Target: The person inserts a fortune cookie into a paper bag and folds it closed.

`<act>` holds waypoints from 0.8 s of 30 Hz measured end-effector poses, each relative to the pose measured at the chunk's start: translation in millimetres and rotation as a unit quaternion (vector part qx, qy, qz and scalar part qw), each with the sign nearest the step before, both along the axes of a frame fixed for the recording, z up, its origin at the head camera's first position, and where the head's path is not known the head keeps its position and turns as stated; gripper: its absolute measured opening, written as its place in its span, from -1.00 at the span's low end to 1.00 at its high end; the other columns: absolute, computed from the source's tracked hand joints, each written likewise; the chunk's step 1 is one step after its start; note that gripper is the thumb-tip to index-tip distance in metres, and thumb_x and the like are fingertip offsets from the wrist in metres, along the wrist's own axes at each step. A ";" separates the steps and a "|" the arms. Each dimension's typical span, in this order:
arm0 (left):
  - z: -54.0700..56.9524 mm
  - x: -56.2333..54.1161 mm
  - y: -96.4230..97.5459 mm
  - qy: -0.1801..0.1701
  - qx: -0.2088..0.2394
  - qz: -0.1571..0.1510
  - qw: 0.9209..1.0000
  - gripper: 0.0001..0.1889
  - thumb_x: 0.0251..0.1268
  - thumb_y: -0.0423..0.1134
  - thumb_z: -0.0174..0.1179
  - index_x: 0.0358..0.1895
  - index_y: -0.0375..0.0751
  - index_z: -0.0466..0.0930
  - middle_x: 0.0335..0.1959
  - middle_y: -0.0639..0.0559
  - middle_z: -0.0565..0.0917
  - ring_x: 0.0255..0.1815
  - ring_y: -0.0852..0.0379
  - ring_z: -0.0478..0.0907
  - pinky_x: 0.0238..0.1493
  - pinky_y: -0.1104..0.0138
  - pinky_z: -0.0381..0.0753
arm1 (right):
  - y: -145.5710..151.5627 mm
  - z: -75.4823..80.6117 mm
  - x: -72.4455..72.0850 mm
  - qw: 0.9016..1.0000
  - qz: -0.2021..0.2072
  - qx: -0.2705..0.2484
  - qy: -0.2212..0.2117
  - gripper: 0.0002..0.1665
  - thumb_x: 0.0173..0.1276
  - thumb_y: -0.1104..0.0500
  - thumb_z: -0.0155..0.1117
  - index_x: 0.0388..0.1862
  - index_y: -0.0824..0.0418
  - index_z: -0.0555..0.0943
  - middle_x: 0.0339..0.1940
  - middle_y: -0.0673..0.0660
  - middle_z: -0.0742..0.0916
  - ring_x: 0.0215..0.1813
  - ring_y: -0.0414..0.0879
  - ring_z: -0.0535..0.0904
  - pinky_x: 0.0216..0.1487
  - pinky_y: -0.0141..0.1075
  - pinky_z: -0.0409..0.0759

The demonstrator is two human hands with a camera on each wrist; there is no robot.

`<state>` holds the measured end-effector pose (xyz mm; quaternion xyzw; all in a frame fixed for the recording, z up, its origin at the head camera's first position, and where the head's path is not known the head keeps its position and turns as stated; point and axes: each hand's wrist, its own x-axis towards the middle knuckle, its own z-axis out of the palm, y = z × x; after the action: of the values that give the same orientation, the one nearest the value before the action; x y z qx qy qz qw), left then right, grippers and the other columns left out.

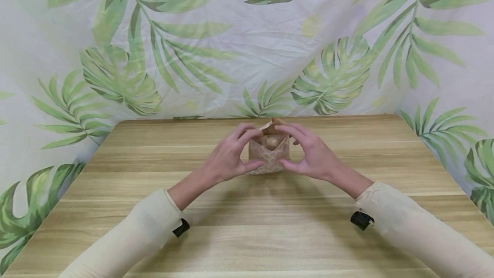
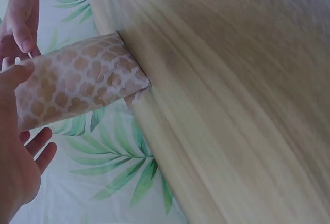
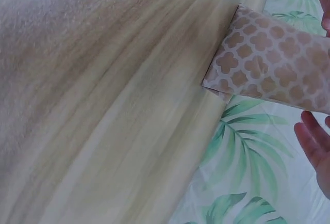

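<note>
A brown paper bag (image 1: 266,161) with a white quatrefoil lattice stands upright at the far middle of the table, its mouth spread. A rounded brownish thing (image 1: 272,141) shows inside; its kind is unclear. My left hand (image 1: 231,151) holds the bag's left side, thumb on the front face and fingers at the upper rim. On the opposite side my right hand (image 1: 314,151) grips it likewise, its thumb low on the front. The left wrist view shows the left thumb against the bag (image 2: 87,77). In the right wrist view the right hand (image 3: 319,149) is partly cut off.
A wood-grain table (image 1: 247,235) spreads below both forearms, and its far edge runs close behind the bag. Behind it hangs a pale cloth (image 1: 262,50) printed with green leaves. A small black device (image 1: 362,220) sits under the right cuff, another (image 1: 181,228) under the left.
</note>
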<state>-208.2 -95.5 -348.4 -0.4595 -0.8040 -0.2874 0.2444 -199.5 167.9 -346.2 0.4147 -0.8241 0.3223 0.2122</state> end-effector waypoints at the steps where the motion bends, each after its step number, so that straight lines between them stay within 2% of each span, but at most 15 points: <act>1: -0.8 -0.8 0.6 -0.011 0.009 -0.010 1.000 -0.20 -0.04 -0.23 0.67 0.30 -0.28 0.45 0.19 -0.22 0.53 0.05 -0.10 0.62 -0.03 0.10 0.69 | -0.2 -0.3 -0.9 1.000 0.009 -0.011 -0.005 -0.02 0.04 0.26 0.66 0.45 0.31 0.42 0.32 0.29 0.61 0.03 0.08 0.65 -0.16 -0.12 0.70; 3: -2.3 -2.1 2.2 -0.041 0.028 -0.029 0.998 -0.03 -0.07 -0.27 0.69 0.44 -0.28 0.31 0.23 -0.24 0.55 0.10 -0.09 0.61 0.01 0.12 0.68 | -0.9 -1.8 -3.3 0.999 0.025 -0.031 -0.017 0.12 0.01 0.31 0.68 0.54 0.32 0.31 0.35 0.32 0.60 0.00 0.09 0.67 -0.16 -0.11 0.71; 6: -4.3 -4.0 5.9 -0.098 0.058 -0.048 0.992 0.11 -0.09 -0.33 0.69 0.55 -0.28 0.17 0.23 -0.25 0.60 0.12 -0.08 0.62 -0.01 0.18 0.68 | -2.8 -2.9 -5.3 0.997 0.036 -0.058 -0.048 0.26 -0.04 0.35 0.72 0.60 0.35 0.19 0.29 0.36 0.64 0.00 0.12 0.71 -0.13 -0.10 0.73; 9: -5.1 -4.4 9.9 -0.160 0.091 -0.054 0.982 0.15 -0.08 -0.36 0.67 0.60 -0.24 0.11 0.19 -0.26 0.66 0.15 -0.07 0.64 0.09 0.17 0.66 | -5.1 -3.1 -5.8 0.992 0.036 -0.081 -0.094 0.34 -0.05 0.37 0.73 0.64 0.35 0.12 0.14 0.35 0.72 0.01 0.16 0.74 -0.07 -0.08 0.73; 13: -5.8 -4.7 15.1 -0.227 0.138 -0.048 0.963 0.11 -0.04 -0.43 0.63 0.61 -0.19 0.13 0.17 -0.27 0.67 0.18 -0.11 0.65 0.16 0.15 0.66 | -8.4 -4.6 -6.9 0.982 0.018 -0.113 -0.149 0.32 -0.01 0.40 0.70 0.66 0.29 0.12 0.06 0.30 0.76 0.03 0.14 0.75 0.03 -0.10 0.70; 15: -6.7 -5.0 17.4 -0.246 0.160 -0.038 0.955 0.06 -0.02 -0.46 0.61 0.59 -0.19 0.18 0.15 -0.28 0.68 0.17 -0.13 0.66 0.09 0.20 0.67 | -10.3 -5.5 -7.2 0.977 0.008 -0.133 -0.167 0.28 0.00 0.43 0.68 0.65 0.28 0.15 0.08 0.30 0.76 0.05 0.13 0.74 0.06 -0.16 0.69; 17: -7.4 -5.1 19.4 -0.259 0.181 -0.030 0.948 -0.01 0.00 -0.50 0.58 0.55 -0.21 0.24 0.11 -0.28 0.70 0.16 -0.16 0.67 -0.01 0.29 0.66 | -12.2 -6.7 -7.7 0.973 -0.002 -0.149 -0.175 0.24 0.02 0.46 0.66 0.63 0.28 0.19 0.22 0.31 0.69 0.07 0.11 0.72 0.05 -0.25 0.67; 22: -9.4 -5.4 22.3 -0.274 0.212 -0.018 0.938 -0.11 0.02 -0.55 0.55 0.48 -0.31 0.31 0.04 -0.32 0.72 0.15 -0.23 0.68 -0.33 0.42 0.46 | -16.1 -8.6 -8.2 0.970 -0.020 -0.168 -0.176 0.16 0.01 0.45 0.66 0.59 0.28 0.28 0.52 0.28 0.46 0.12 0.01 0.64 -0.11 -0.39 0.53; 24: -9.8 -5.6 22.8 -0.278 0.220 -0.020 0.935 -0.13 0.02 -0.57 0.54 0.46 -0.34 0.33 0.02 -0.33 0.72 0.14 -0.25 0.68 -0.41 0.44 0.42 | -16.8 -9.2 -8.8 0.969 -0.025 -0.170 -0.175 0.16 0.00 0.45 0.67 0.58 0.28 0.30 0.49 0.28 0.50 0.11 -0.04 0.63 -0.16 -0.36 0.49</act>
<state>-213.8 -72.7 -358.2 -0.3120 -0.7470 -0.5785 0.1000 -208.3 151.2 -355.4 0.2890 -0.7913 0.5204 0.1397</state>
